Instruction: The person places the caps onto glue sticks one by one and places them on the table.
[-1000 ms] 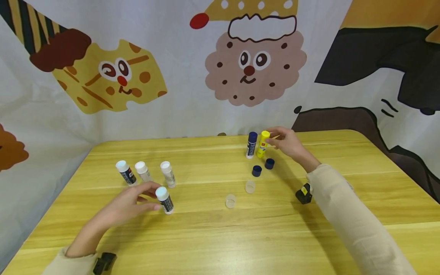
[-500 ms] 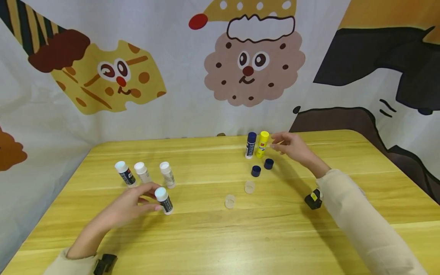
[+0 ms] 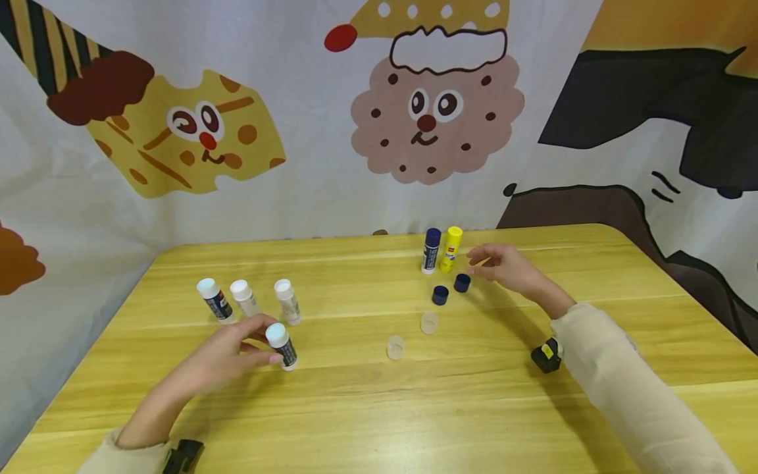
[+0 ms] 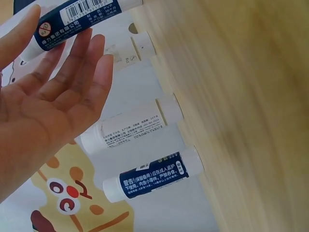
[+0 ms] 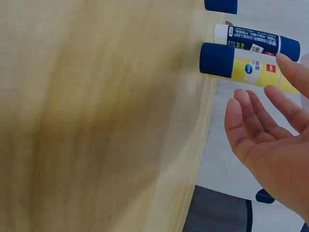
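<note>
Left hand (image 3: 227, 355) seemingly pinches an uncapped glue stick (image 3: 281, 345) upright on the surface (image 3: 367, 408); right hand (image 3: 503, 266), released, best pinches the nearer blue cap (image 3: 462, 283) squarely.

Light wooden table (image 3: 414, 408) with rounded far-right corner, backed by a white cartoon-print cloth backdrop (image 3: 308, 191): cheese face upper left, cookie face top centre, orange and black shapes upper right, even soft light

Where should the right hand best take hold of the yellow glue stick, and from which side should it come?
Probably the middle of the yellow glue stick, pinched from its right. It stands upright, a blue-capped stick sits close on its left, and the right hand is already open beside it.
</note>
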Available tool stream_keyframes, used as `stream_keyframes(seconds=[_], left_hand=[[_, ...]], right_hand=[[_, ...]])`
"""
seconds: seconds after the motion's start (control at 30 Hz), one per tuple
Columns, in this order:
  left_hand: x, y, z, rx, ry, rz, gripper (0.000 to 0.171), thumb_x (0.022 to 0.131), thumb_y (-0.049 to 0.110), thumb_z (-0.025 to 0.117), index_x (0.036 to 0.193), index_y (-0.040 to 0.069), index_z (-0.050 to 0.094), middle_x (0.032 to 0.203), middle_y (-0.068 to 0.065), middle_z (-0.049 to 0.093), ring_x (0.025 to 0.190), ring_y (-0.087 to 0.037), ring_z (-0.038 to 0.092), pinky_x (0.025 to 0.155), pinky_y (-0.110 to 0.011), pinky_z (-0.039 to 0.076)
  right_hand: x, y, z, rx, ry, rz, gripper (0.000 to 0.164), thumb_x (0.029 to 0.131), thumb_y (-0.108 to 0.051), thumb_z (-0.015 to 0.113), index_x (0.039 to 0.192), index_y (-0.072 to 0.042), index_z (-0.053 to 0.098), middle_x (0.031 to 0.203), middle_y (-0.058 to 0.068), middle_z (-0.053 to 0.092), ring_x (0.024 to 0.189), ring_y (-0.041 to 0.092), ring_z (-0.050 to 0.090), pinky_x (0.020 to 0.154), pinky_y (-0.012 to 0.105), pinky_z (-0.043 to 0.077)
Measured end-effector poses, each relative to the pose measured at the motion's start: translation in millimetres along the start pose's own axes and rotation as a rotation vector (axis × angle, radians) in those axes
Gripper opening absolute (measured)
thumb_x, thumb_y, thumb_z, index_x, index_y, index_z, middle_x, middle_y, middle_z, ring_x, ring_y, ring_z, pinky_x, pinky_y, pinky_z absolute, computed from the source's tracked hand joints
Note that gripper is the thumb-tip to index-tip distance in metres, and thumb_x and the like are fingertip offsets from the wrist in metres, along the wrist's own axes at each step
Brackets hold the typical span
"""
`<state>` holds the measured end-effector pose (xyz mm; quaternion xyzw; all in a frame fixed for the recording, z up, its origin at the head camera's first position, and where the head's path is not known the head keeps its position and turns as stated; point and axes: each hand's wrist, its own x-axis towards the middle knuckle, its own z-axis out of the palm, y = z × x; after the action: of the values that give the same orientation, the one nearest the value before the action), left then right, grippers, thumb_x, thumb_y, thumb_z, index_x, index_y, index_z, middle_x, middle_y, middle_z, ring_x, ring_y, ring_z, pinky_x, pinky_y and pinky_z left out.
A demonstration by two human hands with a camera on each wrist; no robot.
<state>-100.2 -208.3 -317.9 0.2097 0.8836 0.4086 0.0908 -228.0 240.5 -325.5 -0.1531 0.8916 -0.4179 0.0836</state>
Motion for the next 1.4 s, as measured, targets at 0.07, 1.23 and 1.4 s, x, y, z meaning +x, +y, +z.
stream_keyframes(seconds=[0.07, 1.23, 1.4], left_hand=[[0.1, 0.5, 0.4, -0.003, -0.002, 0.001, 0.034, 0.083, 0.023, 0.067, 0.109, 0.003, 0.056, 0.101, -0.003, 0.06, 0.096, -0.027, 0.056, 0.075, -0.033, 0.049], [1.3, 5.6, 2.6, 0.001, 0.003, -0.036, 0.027, 0.087, 0.017, 0.063, 0.109, 0.005, 0.056, 0.098, 0.0, 0.06, 0.096, -0.023, 0.056, 0.076, -0.035, 0.048], [1.3, 6.1, 2.6, -0.002, 0.007, -0.035, 0.024, 0.087, 0.016, 0.063, 0.108, 0.006, 0.056, 0.098, -0.001, 0.06, 0.097, -0.024, 0.056, 0.075, -0.034, 0.048]], right_hand=[[-0.6, 2.3, 2.0, -0.01, -0.01, 0.001, 0.039, 0.088, -0.014, 0.062, 0.12, 0.007, 0.053, 0.111, 0.023, 0.055, 0.089, 0.035, 0.056, 0.073, 0.04, 0.049], [1.5, 14.9, 17.1, 0.005, -0.102, 0.04, 0.036, 0.087, -0.005, 0.059, 0.12, 0.008, 0.05, 0.105, 0.021, 0.053, 0.082, 0.02, 0.056, 0.066, 0.032, 0.049], [2.4, 14.6, 18.5, -0.004, -0.089, 0.025, 0.029, 0.087, -0.004, 0.06, 0.113, 0.007, 0.054, 0.102, 0.02, 0.055, 0.078, 0.019, 0.056, 0.062, 0.031, 0.049]])
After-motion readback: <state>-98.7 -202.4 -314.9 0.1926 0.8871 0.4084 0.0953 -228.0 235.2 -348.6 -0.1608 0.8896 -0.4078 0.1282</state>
